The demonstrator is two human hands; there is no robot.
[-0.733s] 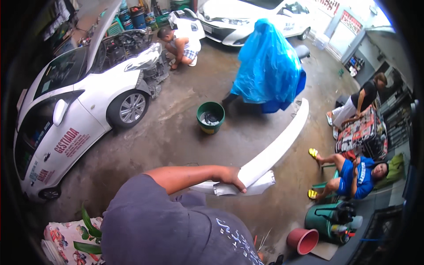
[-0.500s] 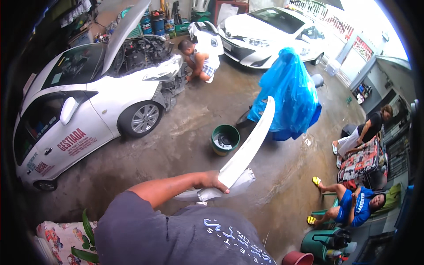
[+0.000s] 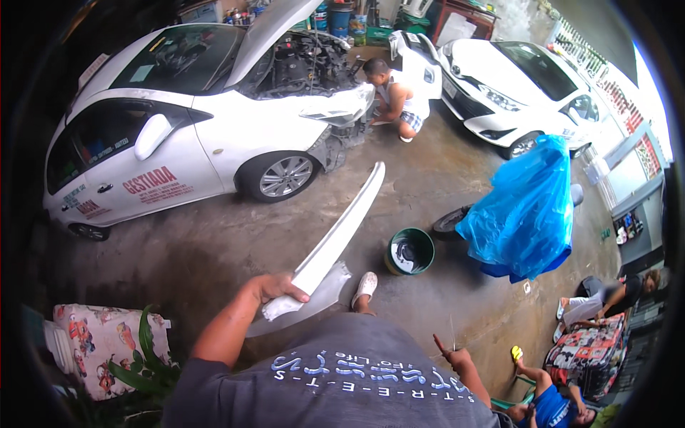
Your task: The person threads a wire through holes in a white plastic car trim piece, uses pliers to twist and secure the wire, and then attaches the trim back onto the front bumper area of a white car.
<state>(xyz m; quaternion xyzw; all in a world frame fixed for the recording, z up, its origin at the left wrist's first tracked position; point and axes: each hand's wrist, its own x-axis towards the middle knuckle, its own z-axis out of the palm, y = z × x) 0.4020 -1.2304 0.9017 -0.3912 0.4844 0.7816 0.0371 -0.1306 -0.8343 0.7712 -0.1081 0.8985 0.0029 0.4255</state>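
Note:
My left hand [image 3: 284, 289] grips the lower end of a long, curved white trim panel [image 3: 342, 214], with a second pale curved piece [image 3: 317, 303] lying against its underside. The panel slants up toward the white car with its hood raised [image 3: 185, 143], whose front is stripped. At the lower right my right hand [image 3: 457, 360] is closed on a thin reddish-brown object [image 3: 441, 346], too small to identify clearly. My foot in a white clog [image 3: 365, 289] shows below the panel, beside a green bucket [image 3: 410, 251] with dark contents.
A person [image 3: 399, 100] squats at that car's front. Another white car [image 3: 521, 85] stands behind. A motorbike under blue plastic [image 3: 521, 207] is right. A seated person [image 3: 549, 406] and a bending person [image 3: 617, 299] are lower right. A flowered cushioned item [image 3: 107, 342] is lower left.
The view has turned right-side down toward the open-hood car. My left hand and the panel have swung leftward, away from the covered motorbike. My right hand and foot have come into sight.

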